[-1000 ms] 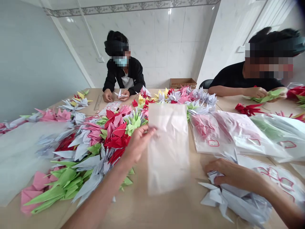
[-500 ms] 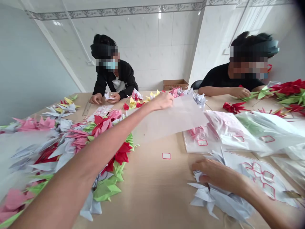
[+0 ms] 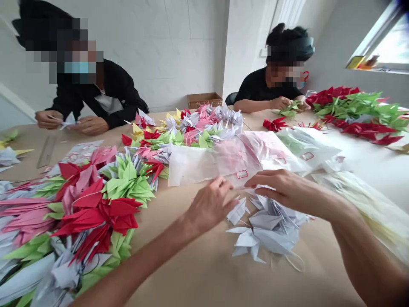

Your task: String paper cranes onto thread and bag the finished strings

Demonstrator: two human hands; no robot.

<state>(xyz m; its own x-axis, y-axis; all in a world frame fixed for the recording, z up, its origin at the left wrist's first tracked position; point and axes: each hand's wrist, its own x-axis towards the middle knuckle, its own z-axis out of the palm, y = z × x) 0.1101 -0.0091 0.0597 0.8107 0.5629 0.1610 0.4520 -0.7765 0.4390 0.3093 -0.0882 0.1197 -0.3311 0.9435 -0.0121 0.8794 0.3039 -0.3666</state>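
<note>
Table point(image 3: 191, 277): coloured paper cranes point(image 3: 96, 204) lie heaped, white cranes point(image 3: 268, 226) loose; left hand point(image 3: 211, 204) and right hand point(image 3: 287, 187) curled at plastic bag point(image 3: 204, 164), grip unclear.

Folded paper cranes point(image 3: 96, 204) line the left of the tabletop point(image 3: 198, 277), running back to its far edge; a second pile of cranes point(image 3: 268, 226) lies front right, plastic bags point(image 3: 255, 153) directly behind it, a cardboard box point(image 3: 204, 100) beyond the tabletop

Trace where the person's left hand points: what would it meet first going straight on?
The left hand would probably meet the translucent plastic bag first; depth is unclear, they may already touch.
</note>
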